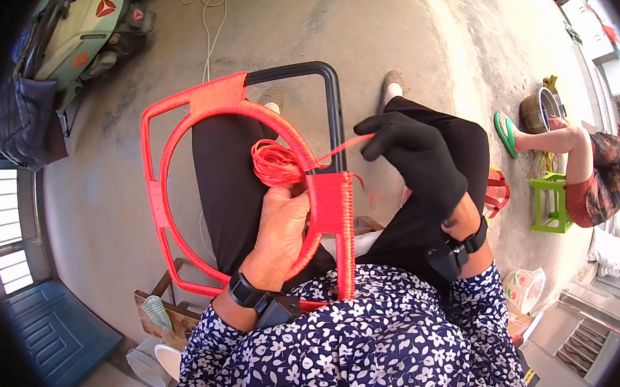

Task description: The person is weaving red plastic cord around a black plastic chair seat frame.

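Head view: wrapped frame (219,101) sits over the legs (225,177), left hand (280,224) clutching the soft cord bundle (275,164) by it, gloved right hand (427,162) pinching the strand (347,144). Frame's probably light, stiff; grab the wrapped side (332,209), bare tube (335,109) looks slicker.

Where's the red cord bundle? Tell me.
The red cord bundle is left of centre in the head view, in the left hand, beside the wrapped frame.
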{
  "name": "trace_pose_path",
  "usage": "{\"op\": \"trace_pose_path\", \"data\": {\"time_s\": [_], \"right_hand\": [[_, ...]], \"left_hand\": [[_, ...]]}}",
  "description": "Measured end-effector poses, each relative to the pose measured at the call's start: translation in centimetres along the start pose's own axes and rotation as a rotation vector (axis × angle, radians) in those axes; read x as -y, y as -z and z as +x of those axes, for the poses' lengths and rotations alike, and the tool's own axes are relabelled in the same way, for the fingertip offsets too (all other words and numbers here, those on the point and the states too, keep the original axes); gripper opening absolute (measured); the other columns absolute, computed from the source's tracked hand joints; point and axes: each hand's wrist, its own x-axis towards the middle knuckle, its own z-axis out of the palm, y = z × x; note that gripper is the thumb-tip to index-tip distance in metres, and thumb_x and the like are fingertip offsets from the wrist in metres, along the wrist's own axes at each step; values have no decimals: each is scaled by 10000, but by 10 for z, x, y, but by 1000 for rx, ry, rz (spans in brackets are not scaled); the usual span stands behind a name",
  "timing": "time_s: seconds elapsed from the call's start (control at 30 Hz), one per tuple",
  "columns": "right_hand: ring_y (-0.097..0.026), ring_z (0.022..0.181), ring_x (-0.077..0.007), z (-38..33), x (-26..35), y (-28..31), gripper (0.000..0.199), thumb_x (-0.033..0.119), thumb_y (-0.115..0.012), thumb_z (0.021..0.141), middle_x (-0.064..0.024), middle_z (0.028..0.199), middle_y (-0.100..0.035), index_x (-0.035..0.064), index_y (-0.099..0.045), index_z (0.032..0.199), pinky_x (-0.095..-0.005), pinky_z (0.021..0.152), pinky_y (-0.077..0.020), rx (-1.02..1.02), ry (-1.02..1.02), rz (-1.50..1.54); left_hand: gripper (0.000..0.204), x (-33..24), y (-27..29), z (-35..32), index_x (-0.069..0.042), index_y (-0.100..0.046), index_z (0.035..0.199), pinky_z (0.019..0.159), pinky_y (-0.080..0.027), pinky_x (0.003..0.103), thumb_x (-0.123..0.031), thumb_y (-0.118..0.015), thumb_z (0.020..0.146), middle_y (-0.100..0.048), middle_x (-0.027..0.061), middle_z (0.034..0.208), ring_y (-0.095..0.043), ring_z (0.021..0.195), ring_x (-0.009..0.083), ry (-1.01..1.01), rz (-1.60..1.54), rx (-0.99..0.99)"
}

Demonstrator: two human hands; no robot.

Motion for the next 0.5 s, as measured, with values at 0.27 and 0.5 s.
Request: {"op": "trace_pose_path", "data": {"time_s": [0.27,0.5], "right_hand": [[-606,1087,-199,-2,-17,-28,386,168,-703,834,-134,1170,-645,-1,-614,1169,-317,936,-461,32,-53,-363],[-581,1112,-206,-41,-8,16,402,50,-575,885,-141,1278,-577,-11,-516,1278,-322,949,-462,-461,209,317]], "left_hand": [[250,-6,-7,1,0,-597,1147,740,-532,295,-151,-540,957,-662,79,996,-644,842,152,58,-117,42],[261,-14,-9,-10,6,-591,1113,797,-530,315,-196,-560,950,-672,117,1008,-655,885,185,73,-271,140]]}}
